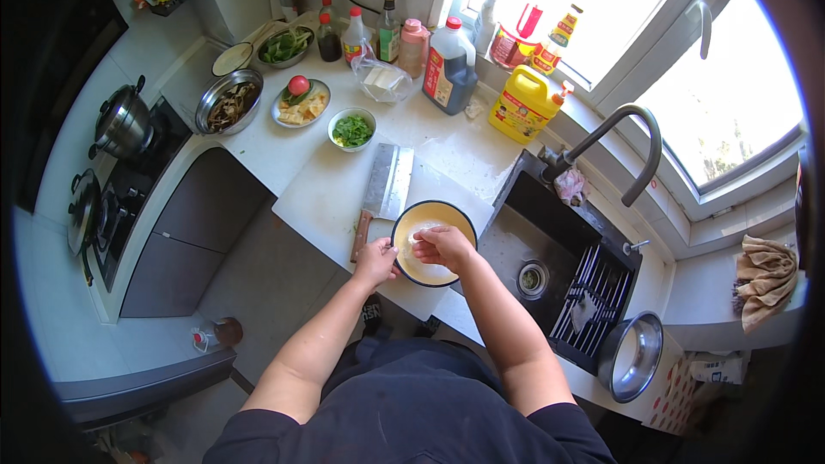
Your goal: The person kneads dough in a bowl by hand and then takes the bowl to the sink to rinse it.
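Note:
A yellow bowl (447, 213) with a dark rim rests at the near edge of a white cutting board (314, 198). My left hand (376, 263) grips the bowl's left rim. My right hand (443, 248) is inside the bowl, fingers drawn together over some white stuff; what they hold, if anything, is too small to make out. Just beyond the left hand lies a cleaver (391, 179) with a wooden handle, its broad blade pointing away from me. Part of the bowl's inside is hidden under my right hand.
A small bowl of chopped greens (352, 131), a plate with a tomato (298, 86) and a metal bowl (228, 103) stand at the far left. Several bottles line the back, with a yellow jug (524, 105). A black sink (516, 245) with a tall faucet (649, 133) is at right.

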Tool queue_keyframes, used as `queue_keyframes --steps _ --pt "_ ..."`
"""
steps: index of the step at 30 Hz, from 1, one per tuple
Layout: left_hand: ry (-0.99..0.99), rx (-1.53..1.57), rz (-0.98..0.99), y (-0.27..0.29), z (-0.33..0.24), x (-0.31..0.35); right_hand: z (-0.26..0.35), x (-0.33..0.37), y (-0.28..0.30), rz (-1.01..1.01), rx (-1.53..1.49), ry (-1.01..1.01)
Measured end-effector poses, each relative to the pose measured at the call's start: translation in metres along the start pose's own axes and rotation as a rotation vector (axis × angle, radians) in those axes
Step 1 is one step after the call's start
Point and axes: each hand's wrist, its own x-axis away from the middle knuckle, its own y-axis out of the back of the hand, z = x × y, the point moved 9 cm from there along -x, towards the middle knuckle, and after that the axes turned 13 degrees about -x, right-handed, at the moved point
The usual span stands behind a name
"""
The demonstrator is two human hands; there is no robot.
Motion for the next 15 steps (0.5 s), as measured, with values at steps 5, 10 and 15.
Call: queue_keyframes --steps 5,10,15 --pt "0.013 0.006 0.003 -0.002 0.000 0.001 -0.049 -0.044 0.014 -0.048 -0.424 -0.178" --pt "0.004 0.008 -0.003 -0.002 0.003 0.001 -0.051 -0.058 0.030 -0.116 -0.343 -0.074" --pt "-0.003 -0.006 -0.005 -0.001 0.000 0.000 -0.037 -0.049 0.037 -0.283 -0.008 0.030"
